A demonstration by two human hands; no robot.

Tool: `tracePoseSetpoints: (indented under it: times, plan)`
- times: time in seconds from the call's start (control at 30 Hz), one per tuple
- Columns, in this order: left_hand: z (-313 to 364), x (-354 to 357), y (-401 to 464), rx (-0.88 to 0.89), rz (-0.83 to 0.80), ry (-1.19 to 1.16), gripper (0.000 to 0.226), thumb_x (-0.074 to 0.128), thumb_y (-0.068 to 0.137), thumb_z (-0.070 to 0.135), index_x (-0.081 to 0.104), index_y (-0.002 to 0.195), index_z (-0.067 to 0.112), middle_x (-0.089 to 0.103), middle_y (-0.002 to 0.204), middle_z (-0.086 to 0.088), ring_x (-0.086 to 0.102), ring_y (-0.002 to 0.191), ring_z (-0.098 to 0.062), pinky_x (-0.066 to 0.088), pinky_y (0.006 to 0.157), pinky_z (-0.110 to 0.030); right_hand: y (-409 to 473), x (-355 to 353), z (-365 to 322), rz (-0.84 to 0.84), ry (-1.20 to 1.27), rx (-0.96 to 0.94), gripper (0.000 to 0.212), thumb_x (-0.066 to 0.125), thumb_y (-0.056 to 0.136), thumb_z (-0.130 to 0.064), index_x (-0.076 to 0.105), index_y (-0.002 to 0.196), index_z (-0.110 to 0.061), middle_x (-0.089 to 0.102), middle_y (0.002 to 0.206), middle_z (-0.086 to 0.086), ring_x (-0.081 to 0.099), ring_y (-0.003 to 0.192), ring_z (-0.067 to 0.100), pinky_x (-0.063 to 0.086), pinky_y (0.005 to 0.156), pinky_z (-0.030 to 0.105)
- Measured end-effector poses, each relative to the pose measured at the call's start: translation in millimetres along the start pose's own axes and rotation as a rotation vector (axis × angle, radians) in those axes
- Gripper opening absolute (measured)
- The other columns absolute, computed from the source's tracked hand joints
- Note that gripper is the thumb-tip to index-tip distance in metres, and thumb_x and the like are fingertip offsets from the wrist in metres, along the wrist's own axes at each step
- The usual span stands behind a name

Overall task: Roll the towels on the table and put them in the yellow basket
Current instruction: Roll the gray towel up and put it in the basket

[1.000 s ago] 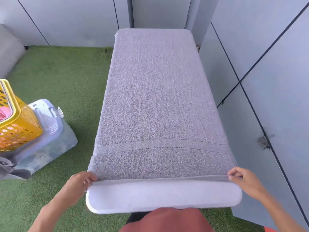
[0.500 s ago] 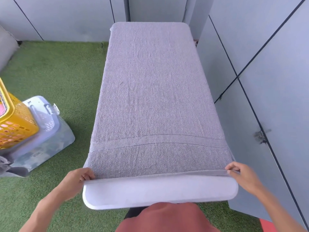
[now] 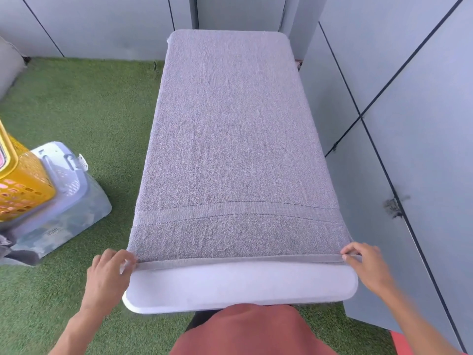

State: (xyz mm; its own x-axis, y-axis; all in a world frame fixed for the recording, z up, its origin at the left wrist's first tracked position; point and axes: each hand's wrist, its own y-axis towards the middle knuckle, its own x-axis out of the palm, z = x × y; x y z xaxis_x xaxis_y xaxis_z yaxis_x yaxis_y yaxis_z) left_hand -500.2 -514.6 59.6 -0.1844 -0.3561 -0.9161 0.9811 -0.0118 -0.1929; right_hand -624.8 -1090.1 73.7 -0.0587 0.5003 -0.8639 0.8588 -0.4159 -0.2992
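A grey towel (image 3: 230,139) lies spread flat over almost the whole white table (image 3: 240,288). Its near hem sits a little back from the table's front edge. My left hand (image 3: 110,275) pinches the towel's near left corner. My right hand (image 3: 368,265) pinches the near right corner, fingers curled on the hem. The yellow basket (image 3: 23,185) stands on the floor at the far left, partly cut off by the frame, with something pink inside.
A clear plastic box with a pale lid (image 3: 64,196) sits under and beside the basket on the green turf (image 3: 84,111). Grey wall panels (image 3: 409,124) run close along the table's right side and behind it.
Both hands have kept their hold on the near corners. The hem looks slightly lifted and turned up along the front edge. The view has shifted a little.
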Motion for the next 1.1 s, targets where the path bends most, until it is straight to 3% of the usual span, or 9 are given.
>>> tracePoseSetpoints:
  times: [0.13,0.23,0.33,0.4,0.53,0.77,0.93,1.0,1.1]
  plan:
    - [12,13,-25,0.167,0.077,0.131,0.03,0.07,0.069,-0.016,0.066,0.088,0.007,0.056,0.091,-0.006,0.046,0.08,-0.023,0.049,0.06,-0.038,-15,10,-4,0.164,-0.111,-0.045,0.017,0.071,0.081,-0.012,0.064,0.079,-0.027,0.05,0.087,-0.007,0.045,0.086,0.017,0.038,0.079,0.035]
    - [9,28,-42,0.199,0.088,0.098,0.041,0.068,0.068,-0.018,0.062,0.101,0.006,0.056,0.105,-0.009,0.052,0.092,-0.028,0.053,0.068,-0.045,-24,22,-9,0.173,-0.014,-0.088,0.023,0.066,0.083,0.002,0.063,0.083,-0.02,0.054,0.085,-0.004,0.057,0.08,0.02,0.039,0.071,0.03]
    - [5,29,-52,0.212,0.082,0.082,0.047,0.067,0.073,-0.015,0.058,0.114,0.006,0.054,0.116,-0.01,0.051,0.103,-0.031,0.055,0.073,-0.047,-31,26,-4,0.182,-0.021,-0.111,0.018,0.074,0.079,-0.001,0.07,0.093,-0.012,0.061,0.092,-0.004,0.062,0.087,0.018,0.038,0.08,0.019]
    - [4,25,-51,0.229,0.061,0.092,0.056,0.067,0.071,-0.018,0.056,0.119,0.009,0.054,0.118,-0.008,0.05,0.103,-0.029,0.056,0.074,-0.044,-35,25,3,0.152,-0.077,-0.179,0.032,0.079,0.073,-0.002,0.07,0.103,-0.008,0.062,0.101,0.0,0.054,0.098,0.013,0.032,0.088,0.015]
    - [8,16,-38,0.226,0.088,0.104,0.05,0.073,0.066,-0.017,0.065,0.11,0.006,0.063,0.11,-0.011,0.057,0.096,-0.029,0.056,0.066,-0.041,-24,24,11,0.173,-0.159,-0.245,0.035,0.079,0.069,0.007,0.071,0.101,-0.004,0.062,0.097,0.003,0.047,0.097,0.011,0.032,0.086,0.018]
    - [9,11,-32,0.241,0.074,0.087,0.036,0.071,0.068,-0.018,0.07,0.099,0.001,0.069,0.097,-0.01,0.063,0.085,-0.029,0.056,0.066,-0.042,-9,17,11,0.14,-0.165,-0.282,0.02,0.067,0.081,0.008,0.071,0.093,-0.007,0.066,0.09,0.001,0.06,0.087,0.02,0.038,0.081,0.022]
    - [0,-9,-15,0.15,-0.185,-0.019,0.024,0.064,0.085,-0.005,0.075,0.095,0.015,0.072,0.093,0.0,0.064,0.077,-0.015,0.052,0.068,-0.028,-3,-9,21,-0.139,-0.205,-0.253,0.017,0.061,0.089,-0.001,0.071,0.093,-0.015,0.063,0.088,-0.011,0.058,0.089,0.017,0.042,0.081,0.027]
    - [-3,-14,4,0.075,-0.358,0.004,0.024,0.061,0.089,0.002,0.073,0.093,0.023,0.07,0.091,0.004,0.065,0.076,-0.01,0.053,0.069,-0.026,5,-19,16,-0.224,-0.181,-0.202,0.02,0.062,0.09,-0.004,0.07,0.089,-0.023,0.064,0.084,-0.015,0.058,0.083,0.011,0.041,0.075,0.019]
    - [2,-19,31,-0.05,-0.446,-0.016,0.014,0.068,0.085,0.009,0.064,0.084,0.022,0.069,0.085,0.003,0.066,0.072,-0.014,0.053,0.061,-0.027,20,-27,3,-0.325,-0.111,-0.088,0.022,0.065,0.088,-0.008,0.068,0.079,-0.027,0.067,0.075,-0.013,0.059,0.072,0.0,0.038,0.063,0.011]
